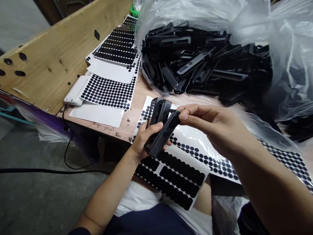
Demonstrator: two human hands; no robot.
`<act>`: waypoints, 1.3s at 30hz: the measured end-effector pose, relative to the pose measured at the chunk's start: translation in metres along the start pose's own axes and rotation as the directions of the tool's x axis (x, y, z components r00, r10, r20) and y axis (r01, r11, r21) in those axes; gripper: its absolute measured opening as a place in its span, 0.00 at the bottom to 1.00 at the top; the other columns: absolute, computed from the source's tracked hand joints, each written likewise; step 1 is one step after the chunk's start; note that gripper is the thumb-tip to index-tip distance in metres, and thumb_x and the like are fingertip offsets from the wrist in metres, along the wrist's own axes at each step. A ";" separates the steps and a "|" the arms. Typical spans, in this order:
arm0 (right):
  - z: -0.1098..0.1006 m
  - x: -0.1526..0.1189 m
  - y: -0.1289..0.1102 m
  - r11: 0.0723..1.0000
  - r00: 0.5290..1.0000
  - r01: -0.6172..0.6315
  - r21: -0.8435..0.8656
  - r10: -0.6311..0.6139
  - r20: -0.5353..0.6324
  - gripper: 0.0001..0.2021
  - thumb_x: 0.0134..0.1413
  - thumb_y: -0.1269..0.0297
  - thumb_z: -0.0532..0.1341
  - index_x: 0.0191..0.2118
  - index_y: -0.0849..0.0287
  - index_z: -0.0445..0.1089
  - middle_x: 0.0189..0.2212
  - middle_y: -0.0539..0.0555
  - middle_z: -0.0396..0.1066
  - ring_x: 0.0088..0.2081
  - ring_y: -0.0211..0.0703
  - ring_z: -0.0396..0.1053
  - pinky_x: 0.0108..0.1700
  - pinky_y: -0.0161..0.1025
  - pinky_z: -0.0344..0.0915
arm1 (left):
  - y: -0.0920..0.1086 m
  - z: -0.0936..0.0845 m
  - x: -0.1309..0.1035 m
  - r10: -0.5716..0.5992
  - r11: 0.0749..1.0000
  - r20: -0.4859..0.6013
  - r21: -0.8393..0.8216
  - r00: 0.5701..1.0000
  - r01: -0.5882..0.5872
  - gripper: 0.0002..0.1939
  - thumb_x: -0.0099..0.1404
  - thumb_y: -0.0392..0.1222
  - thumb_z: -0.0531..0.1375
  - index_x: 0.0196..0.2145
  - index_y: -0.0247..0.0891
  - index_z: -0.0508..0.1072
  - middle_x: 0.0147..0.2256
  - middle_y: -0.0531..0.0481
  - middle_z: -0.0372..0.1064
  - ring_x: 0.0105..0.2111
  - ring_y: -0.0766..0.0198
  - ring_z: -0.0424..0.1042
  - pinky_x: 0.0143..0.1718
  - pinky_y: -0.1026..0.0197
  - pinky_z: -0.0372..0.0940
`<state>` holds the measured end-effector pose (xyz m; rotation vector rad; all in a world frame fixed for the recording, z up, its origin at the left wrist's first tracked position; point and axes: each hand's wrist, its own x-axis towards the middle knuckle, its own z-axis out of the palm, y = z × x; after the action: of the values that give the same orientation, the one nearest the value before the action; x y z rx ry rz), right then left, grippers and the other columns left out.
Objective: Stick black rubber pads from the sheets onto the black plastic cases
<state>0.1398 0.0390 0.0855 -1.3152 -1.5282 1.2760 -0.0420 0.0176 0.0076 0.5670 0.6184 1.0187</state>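
Two long black plastic casings with a carbon-weave pattern are together in my left hand, its thumb lying across them. The nearer casing is tilted, with a smooth rounded face. Behind it, the other casing shows a long open slot. My right hand has thumb and forefinger pinched at the nearer casing's upper end. Whether a small sticker is also between those fingertips I cannot tell. Below the hands, a sheet of black round stickers slants over my lap at the table edge.
A plastic bag full of similar black casings lies open at the back. Sticker sheets and a white device with a cable lie at left, beside a wooden board. Another dotted sheet lies under my hands.
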 end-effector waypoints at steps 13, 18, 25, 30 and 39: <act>0.003 0.002 -0.005 0.999 0.999 -0.043 0.016 0.044 -0.009 0.21 0.41 0.42 0.76 0.29 0.55 0.79 0.36 0.54 0.81 0.39 0.48 0.75 0.48 0.47 0.71 | 0.001 -0.001 0.001 -0.005 1.000 -0.011 0.023 1.000 0.005 0.23 0.58 0.58 0.70 0.34 0.34 0.73 0.24 0.50 0.72 0.23 0.62 0.76 0.19 0.67 0.68; 0.002 0.002 -0.004 0.997 0.997 -0.072 0.042 0.072 0.004 0.21 0.42 0.41 0.76 0.31 0.55 0.80 0.34 0.54 0.80 0.37 0.47 0.74 0.45 0.46 0.71 | 0.000 -0.001 0.000 -0.006 1.000 -0.003 0.030 1.000 0.006 0.23 0.59 0.58 0.70 0.34 0.34 0.74 0.24 0.50 0.72 0.23 0.62 0.76 0.19 0.67 0.68; 0.001 0.000 -0.005 0.996 1.000 -0.008 -0.090 0.008 -0.003 0.20 0.48 0.41 0.73 0.32 0.55 0.78 0.37 0.54 0.78 0.40 0.49 0.73 0.48 0.47 0.70 | 0.000 0.001 -0.001 0.003 1.000 -0.014 0.030 1.000 -0.003 0.23 0.58 0.58 0.70 0.34 0.34 0.74 0.24 0.51 0.72 0.23 0.62 0.76 0.19 0.67 0.68; 0.006 -0.003 -0.011 0.977 0.996 0.072 -0.201 -0.079 -0.029 0.17 0.53 0.45 0.70 0.31 0.54 0.77 0.35 0.54 0.78 0.39 0.49 0.75 0.44 0.45 0.73 | 0.000 0.001 0.000 0.008 0.999 -0.017 0.044 1.000 -0.007 0.23 0.58 0.59 0.70 0.34 0.34 0.73 0.24 0.51 0.71 0.23 0.62 0.76 0.19 0.67 0.68; 0.011 -0.010 -0.009 0.943 0.977 0.171 -0.285 -0.201 -0.079 0.08 0.58 0.57 0.67 0.37 0.56 0.77 0.38 0.54 0.80 0.41 0.48 0.77 0.51 0.50 0.75 | 0.001 0.001 -0.001 -0.005 1.000 -0.025 0.029 1.000 0.006 0.24 0.58 0.58 0.71 0.37 0.33 0.75 0.24 0.50 0.73 0.22 0.62 0.76 0.18 0.67 0.68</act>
<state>0.1291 0.0266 0.0926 -1.3500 -1.7550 0.8821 -0.0427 0.0169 0.0096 0.5792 0.6572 1.0139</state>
